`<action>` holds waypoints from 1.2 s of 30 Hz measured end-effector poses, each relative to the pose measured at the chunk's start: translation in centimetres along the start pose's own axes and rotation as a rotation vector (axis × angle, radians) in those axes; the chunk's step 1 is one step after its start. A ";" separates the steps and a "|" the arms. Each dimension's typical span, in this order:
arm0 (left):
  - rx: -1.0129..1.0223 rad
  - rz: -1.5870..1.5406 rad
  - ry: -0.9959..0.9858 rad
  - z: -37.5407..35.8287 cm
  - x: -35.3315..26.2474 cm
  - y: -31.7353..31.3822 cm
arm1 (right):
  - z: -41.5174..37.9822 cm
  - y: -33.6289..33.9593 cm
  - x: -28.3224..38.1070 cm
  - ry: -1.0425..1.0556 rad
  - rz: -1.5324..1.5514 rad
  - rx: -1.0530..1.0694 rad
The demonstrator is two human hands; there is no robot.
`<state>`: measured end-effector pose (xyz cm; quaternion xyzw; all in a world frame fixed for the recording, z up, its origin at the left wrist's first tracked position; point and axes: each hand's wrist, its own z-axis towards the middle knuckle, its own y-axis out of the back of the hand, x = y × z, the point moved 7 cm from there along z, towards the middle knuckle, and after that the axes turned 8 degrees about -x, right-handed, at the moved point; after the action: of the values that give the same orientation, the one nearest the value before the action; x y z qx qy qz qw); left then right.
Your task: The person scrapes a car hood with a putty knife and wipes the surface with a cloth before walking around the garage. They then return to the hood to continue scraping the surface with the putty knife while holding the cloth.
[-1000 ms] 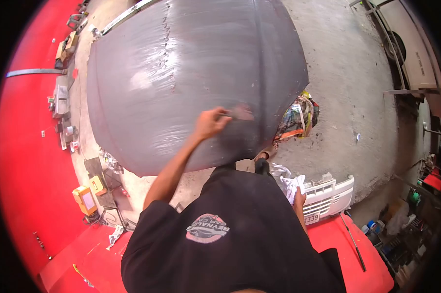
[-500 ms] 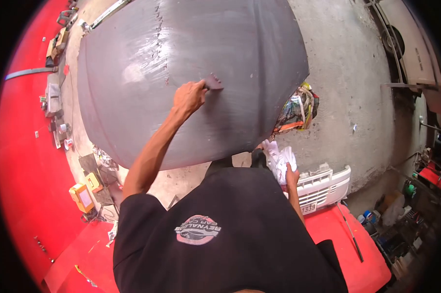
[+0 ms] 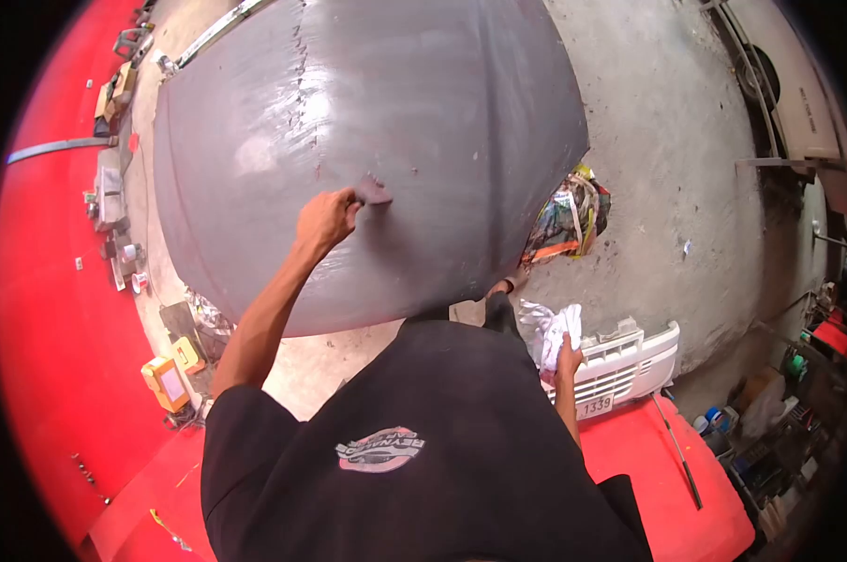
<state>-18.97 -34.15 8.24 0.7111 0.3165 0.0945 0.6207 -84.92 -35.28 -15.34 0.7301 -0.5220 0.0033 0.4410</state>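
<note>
A grey car hood (image 3: 452, 122) fills the top middle of the view. My left hand (image 3: 328, 221) pinches a dark, flat putty spreader (image 3: 374, 192) with reddish lumps along its far edge, and holds it close over the hood near its middle. A ragged line of dark reddish dabs (image 3: 300, 70) runs up the hood, past a shiny patch and a pale spot (image 3: 255, 155). Low on the right, my right hand (image 3: 568, 358) is closed around a crumpled white cloth (image 3: 553, 330), held out beside my body.
A white grille (image 3: 620, 370) with a number plate stands by the red panel (image 3: 667, 487) at lower right. Colourful crumpled wrapping (image 3: 569, 215) shows under the hood's right edge. Tools and a yellow box (image 3: 169, 382) line the left side. Part of a vehicle (image 3: 812, 103) is at upper right.
My left hand has drawn the spreader back toward me and to the left across the hood. My right hand with the cloth has shifted slightly lower and to the right.
</note>
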 end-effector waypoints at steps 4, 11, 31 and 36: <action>-0.092 -0.015 -0.053 3.6 -5.6 -0.7 | -1.6 -1.2 0.1 0.010 -0.058 0.040; -0.031 -0.010 0.010 -2.0 -2.0 -0.7 | -1.9 -1.5 3.1 0.077 0.053 0.026; -0.372 -0.473 -0.078 -2.1 3.0 -3.9 | 3.8 1.8 -3.6 0.018 0.041 0.006; -0.172 -0.052 0.007 -0.2 0.9 0.8 | 0.6 1.1 0.6 0.070 -0.039 -0.013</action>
<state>-18.07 -33.51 8.73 0.6465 0.3275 0.1078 0.6806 -85.80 -36.23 -14.71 0.7366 -0.4921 0.0169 0.4636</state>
